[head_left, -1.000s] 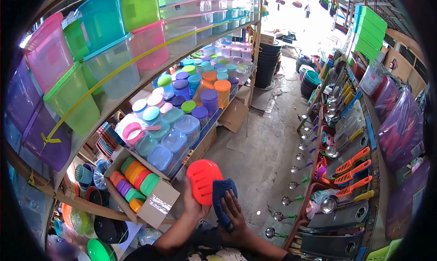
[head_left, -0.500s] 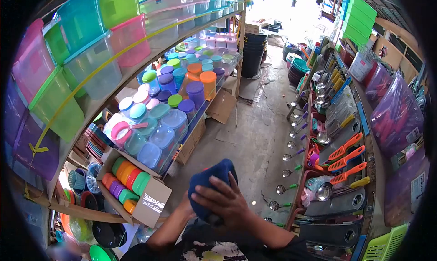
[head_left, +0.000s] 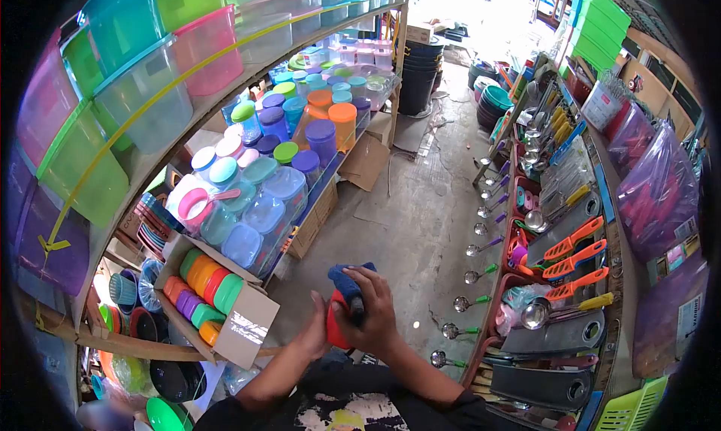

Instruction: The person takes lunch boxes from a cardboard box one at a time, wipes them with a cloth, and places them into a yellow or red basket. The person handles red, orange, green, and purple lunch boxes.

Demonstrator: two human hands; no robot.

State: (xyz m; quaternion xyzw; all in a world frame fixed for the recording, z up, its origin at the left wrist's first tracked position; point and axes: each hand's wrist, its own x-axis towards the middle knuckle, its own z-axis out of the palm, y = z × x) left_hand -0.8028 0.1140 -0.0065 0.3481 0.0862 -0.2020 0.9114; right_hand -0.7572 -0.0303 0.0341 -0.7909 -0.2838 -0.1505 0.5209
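Observation:
Just in front of my chest, both hands are around a red rounded object (head_left: 336,326) with a dark, stubby part on it; its kind is hard to make out. My left hand (head_left: 314,332) presses along its left side, with most fingers hidden. A dark blue cloth (head_left: 344,281) is bunched over the top. My right hand (head_left: 373,311) curls its fingers over the cloth, and its thumb reaches across the red object.
Left, a shelf holds lidded plastic containers (head_left: 263,215) below stacked tubs (head_left: 143,85). A cardboard box (head_left: 248,327) of colourful containers stands nearer. On the right rack are ladles (head_left: 462,304), orange-handled utensils (head_left: 574,248) and a green basket (head_left: 635,407). Black buckets (head_left: 417,78) stand along the aisle.
The blue cloth, spread over the object before, is now bunched at its top, exposing red below. My right hand has turned from lying flat across the cloth to curling around it.

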